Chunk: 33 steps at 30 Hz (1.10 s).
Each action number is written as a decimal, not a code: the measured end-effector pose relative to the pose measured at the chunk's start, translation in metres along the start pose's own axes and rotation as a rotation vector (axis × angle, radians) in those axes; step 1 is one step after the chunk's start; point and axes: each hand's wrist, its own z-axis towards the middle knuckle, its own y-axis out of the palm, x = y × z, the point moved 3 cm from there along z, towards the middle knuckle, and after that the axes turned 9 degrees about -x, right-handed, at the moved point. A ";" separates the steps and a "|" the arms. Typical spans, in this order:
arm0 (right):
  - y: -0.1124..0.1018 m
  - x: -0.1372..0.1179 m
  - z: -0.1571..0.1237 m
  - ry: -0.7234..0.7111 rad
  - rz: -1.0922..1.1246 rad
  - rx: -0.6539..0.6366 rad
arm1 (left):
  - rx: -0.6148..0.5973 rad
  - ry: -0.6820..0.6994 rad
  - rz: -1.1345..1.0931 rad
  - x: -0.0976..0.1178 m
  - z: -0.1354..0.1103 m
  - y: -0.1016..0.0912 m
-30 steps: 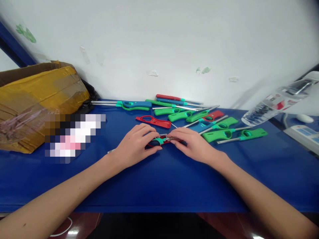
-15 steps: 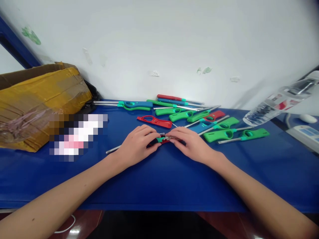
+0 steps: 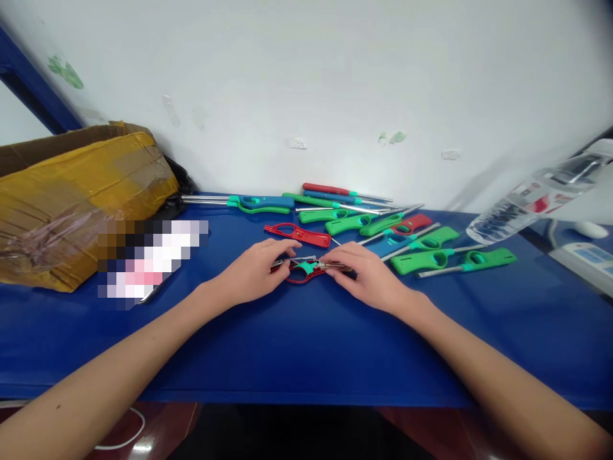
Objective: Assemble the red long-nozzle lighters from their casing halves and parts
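An opened red utility lighter (image 3: 302,276) lies on the blue table between my hands, its teal trigger and some inner metal parts showing. My left hand (image 3: 251,271) is at its left end, thumb and fingers around the metal part there. My right hand (image 3: 366,275) pinches its handle end from above, and the fingers cover most of that end. A loose red casing half (image 3: 306,236) rests just beyond my hands.
Several green, blue and red lighters lie behind and to the right, among them a green lighter (image 3: 419,260). A taped cardboard box (image 3: 86,204) and a pixelated item (image 3: 153,265) are at left. A water bottle (image 3: 531,195) stands at right, near a white device (image 3: 587,259).
My left hand has shifted left along the lighter and its fingers have spread a little, uncovering the teal trigger and red loop. My right hand stays nearly in place.
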 end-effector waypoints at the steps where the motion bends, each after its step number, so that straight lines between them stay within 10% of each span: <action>1: 0.000 0.000 0.000 -0.001 -0.002 -0.003 | 0.013 -0.010 -0.018 -0.003 0.002 -0.001; 15: 0.004 0.000 -0.003 0.012 -0.006 -0.001 | -0.349 -0.017 -0.260 -0.001 0.060 -0.006; 24: 0.005 -0.002 -0.002 0.037 0.006 -0.006 | 0.033 -0.098 -0.166 -0.008 0.048 0.002; 33: 0.002 0.000 0.003 0.033 0.031 0.011 | 0.154 -0.075 0.092 -0.001 0.028 -0.010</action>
